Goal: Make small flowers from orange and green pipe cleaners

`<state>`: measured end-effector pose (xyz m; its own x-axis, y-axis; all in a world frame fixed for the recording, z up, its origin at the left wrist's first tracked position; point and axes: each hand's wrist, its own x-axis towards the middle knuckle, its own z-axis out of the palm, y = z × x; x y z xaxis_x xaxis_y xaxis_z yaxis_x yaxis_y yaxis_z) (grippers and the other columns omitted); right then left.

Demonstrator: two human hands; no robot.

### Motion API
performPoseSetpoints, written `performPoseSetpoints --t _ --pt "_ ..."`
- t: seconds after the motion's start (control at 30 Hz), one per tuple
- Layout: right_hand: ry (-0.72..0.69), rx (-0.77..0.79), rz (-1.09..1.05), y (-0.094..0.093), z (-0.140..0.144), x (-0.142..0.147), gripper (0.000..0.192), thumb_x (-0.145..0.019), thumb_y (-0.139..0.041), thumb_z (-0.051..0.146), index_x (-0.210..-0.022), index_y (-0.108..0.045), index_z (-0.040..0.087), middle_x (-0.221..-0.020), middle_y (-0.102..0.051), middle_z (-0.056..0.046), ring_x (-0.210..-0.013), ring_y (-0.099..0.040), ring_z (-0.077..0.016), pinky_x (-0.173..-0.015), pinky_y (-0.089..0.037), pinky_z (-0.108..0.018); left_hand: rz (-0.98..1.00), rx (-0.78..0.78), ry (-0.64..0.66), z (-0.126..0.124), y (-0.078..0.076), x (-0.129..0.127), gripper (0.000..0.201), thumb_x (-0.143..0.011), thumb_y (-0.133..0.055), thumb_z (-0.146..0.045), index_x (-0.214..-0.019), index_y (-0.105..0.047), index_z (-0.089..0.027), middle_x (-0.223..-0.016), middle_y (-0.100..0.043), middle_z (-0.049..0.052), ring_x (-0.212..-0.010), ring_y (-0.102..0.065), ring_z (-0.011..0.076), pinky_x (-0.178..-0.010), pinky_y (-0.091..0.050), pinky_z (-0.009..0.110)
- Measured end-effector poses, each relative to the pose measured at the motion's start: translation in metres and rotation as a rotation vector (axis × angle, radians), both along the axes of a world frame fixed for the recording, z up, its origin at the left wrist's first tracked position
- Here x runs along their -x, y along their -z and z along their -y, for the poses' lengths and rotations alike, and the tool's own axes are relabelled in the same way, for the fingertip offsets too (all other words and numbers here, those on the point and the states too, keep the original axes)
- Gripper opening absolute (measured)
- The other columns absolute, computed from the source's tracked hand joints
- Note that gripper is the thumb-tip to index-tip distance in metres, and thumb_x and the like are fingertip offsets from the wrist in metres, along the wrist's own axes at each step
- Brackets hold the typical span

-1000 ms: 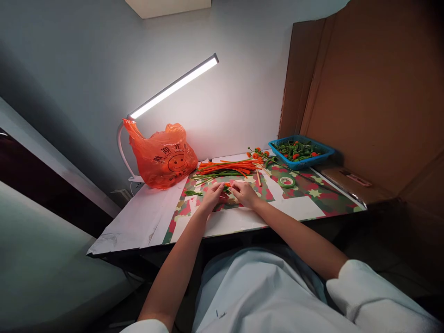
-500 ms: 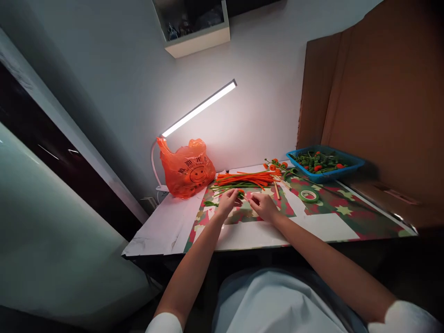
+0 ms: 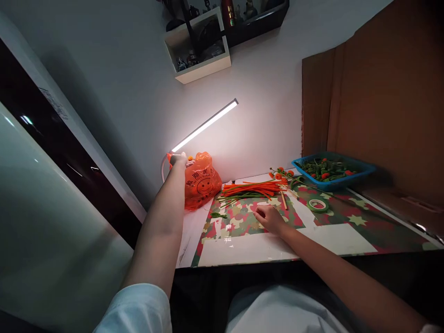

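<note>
Head view, only one:

Blue basket (image 3: 360, 172) at far right of the worktop (image 3: 263, 247), hard against the cardboard panel (image 3: 374, 92). Contents: green stems with a few red/orange bits, piled loosely. Orange plastic bag (image 3: 203, 182) with smiley print stands at the far left by the wall; contents not visible.

Left hand (image 3: 179, 160) is up at the top of the bag, right where the lamp arm (image 3: 204, 126) bends down to its neck. Fingers curled, closed around something there; can't tell whether it's the lamp neck or the bag's rim. A small orange piece shows at the fingertips.

Right hand (image 3: 268, 217) rests on the patterned mat (image 3: 333, 208), fingers loosely bent and lying on the mat, nothing visibly gripped.

Bundle of orange and green stems (image 3: 255, 188) lies flat just beyond the right hand, near but not touching, and to the right of the bag. Small orange flower heads (image 3: 279, 174) at its right end. Green tape roll (image 3: 318, 204) lies to the right of the right hand, apart. Loose green leaf (image 3: 219, 215) sits on the mat between the two hands.

Wall shelf (image 3: 203, 46) above holds small objects, too dark to identify.
</note>
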<state>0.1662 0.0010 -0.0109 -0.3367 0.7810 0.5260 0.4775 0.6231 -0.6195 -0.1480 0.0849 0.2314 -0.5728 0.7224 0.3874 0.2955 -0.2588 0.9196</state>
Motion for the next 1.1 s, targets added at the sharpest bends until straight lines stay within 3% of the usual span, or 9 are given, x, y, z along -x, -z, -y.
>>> performPoseSetpoints --t 0.07,0.13,0.27,0.37,0.5,0.63,0.77,0.97,1.1 --pt "-0.004 0.017 0.013 -0.001 0.001 0.001 0.025 -0.082 -0.047 0.027 -0.058 -0.044 0.019 -0.055 -0.05 0.002 -0.055 -0.043 -0.0125 -0.06 -0.028 -0.026 0.034 0.149 -0.137 0.005 0.008 -0.001 0.013 -0.088 -0.051 -0.017 -0.093 -0.054 -0.005 -0.062 -0.06 0.005 -0.05 -0.061 0.0153 -0.053 -0.048 0.027" --pt "-0.005 0.034 0.02 -0.002 0.001 0.001 0.024 -0.082 -0.048 0.027 -0.059 -0.046 0.019 -0.056 -0.051 0.002 -0.056 -0.044 -0.0122 -0.06 -0.028 -0.025 -0.049 0.157 -0.18 0.007 0.016 -0.003 0.009 -0.085 -0.053 -0.014 -0.087 -0.056 -0.007 -0.064 -0.061 0.006 -0.047 -0.059 0.0135 -0.053 -0.048 0.027" --pt "-0.014 0.056 0.035 -0.002 0.0 0.0 0.026 -0.084 -0.046 0.026 -0.059 -0.05 0.018 -0.057 -0.052 0.002 -0.057 -0.045 -0.0123 -0.063 -0.029 -0.025 -0.32 0.062 -0.094 0.006 0.042 -0.024 0.008 -0.081 -0.056 -0.018 -0.083 -0.063 -0.013 -0.074 -0.066 0.006 -0.049 -0.059 0.0132 -0.058 -0.049 0.028" --pt "-0.037 0.119 0.051 0.0 -0.001 -0.001 0.03 -0.087 -0.041 0.023 -0.061 -0.055 0.018 -0.059 -0.057 0.001 -0.061 -0.049 -0.0132 -0.065 -0.03 -0.025 -0.745 -0.027 0.023 0.002 0.082 -0.059 0.011 -0.077 -0.06 -0.023 -0.078 -0.069 -0.017 -0.078 -0.069 0.006 -0.067 -0.065 0.0193 -0.072 -0.051 0.032" --pt "-0.02 0.151 0.147 0.002 0.0 0.001 0.029 -0.087 -0.043 0.021 -0.063 -0.059 0.018 -0.064 -0.062 0.0 -0.066 -0.051 -0.0137 -0.071 -0.031 -0.027 -1.071 0.101 0.302 -0.01 0.149 -0.109 0.02 -0.073 -0.063 -0.018 -0.09 -0.073 -0.02 -0.097 -0.071 0.011 -0.093 -0.064 0.0274 -0.087 -0.049 0.038" --pt "0.017 0.153 0.237 -0.001 0.004 0.004 0.029 -0.089 -0.046 0.026 -0.065 -0.059 0.019 -0.068 -0.063 0.0 -0.068 -0.051 -0.0141 -0.071 -0.029 -0.027 -1.224 0.124 0.324 -0.029 0.196 -0.138 0.043 -0.077 -0.058 -0.01 -0.119 -0.063 -0.018 -0.13 -0.058 0.015 -0.12 -0.053 0.0289 -0.102 -0.041 0.041" --pt "0.029 0.177 0.293 -0.006 0.01 0.005 0.028 -0.09 -0.047 0.029 -0.068 -0.062 0.019 -0.07 -0.065 -0.001 -0.069 -0.052 -0.0137 -0.069 -0.027 -0.027 -1.376 0.236 0.281 -0.037 0.208 -0.143 0.035 -0.086 -0.052 -0.016 -0.119 -0.062 -0.022 -0.12 -0.063 0.01 -0.108 -0.058 0.0247 -0.094 -0.046 0.036" --pt "-0.011 0.172 0.325 -0.009 0.013 0.008 0.03 -0.092 -0.046 0.028 -0.072 -0.066 0.018 -0.073 -0.067 -0.001 -0.07 -0.053 -0.0131 -0.07 -0.027 -0.027 -1.619 0.162 0.238 -0.032 0.205 -0.152 0.023 -0.087 -0.051 -0.014 -0.104 -0.066 -0.02 -0.114 -0.061 0.01 -0.108 -0.055 0.0242 -0.09 -0.046 0.036" --pt "-0.019 0.146 0.334 -0.006 0.011 0.009 0.028 -0.091 -0.047 0.028 -0.073 -0.067 0.018 -0.076 -0.069 -0.002 -0.07 -0.055 -0.0138 -0.066 -0.026 -0.027 -1.629 0.151 0.334 -0.036 0.209 -0.179 0.035 -0.089 -0.045 -0.01 -0.121 -0.058 -0.019 -0.118 -0.059 0.011 -0.109 -0.054 0.0226 -0.091 -0.045 0.034"
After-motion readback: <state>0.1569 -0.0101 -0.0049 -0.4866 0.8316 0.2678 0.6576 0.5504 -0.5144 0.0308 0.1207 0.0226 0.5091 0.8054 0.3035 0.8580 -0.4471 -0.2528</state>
